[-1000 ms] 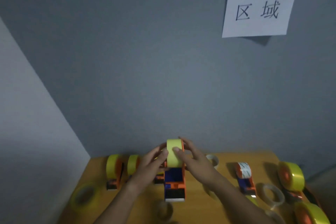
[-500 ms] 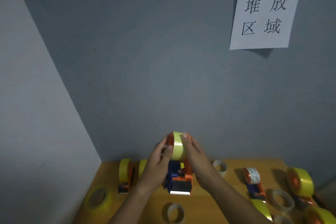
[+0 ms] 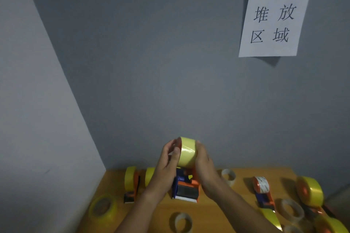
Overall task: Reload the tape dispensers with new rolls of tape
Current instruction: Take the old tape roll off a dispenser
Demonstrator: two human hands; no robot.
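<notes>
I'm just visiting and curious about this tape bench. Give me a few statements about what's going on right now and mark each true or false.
1. Both hands hold the yellow tape roll on the dispenser. True: left hand and right hand flank it.
2. The dispenser has a blue and orange body. True.
3. The table is white plastic. False: it looks like wood.
4. The paper sign lies flat on the table. False: it hangs on the wall.
5. An empty tape core lies near the table's front edge. True.

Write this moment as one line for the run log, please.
step: seating roll | left hand: holds yellow tape roll | right hand: holds same roll | dispenser: under roll, above table | seated: cannot tell
</notes>
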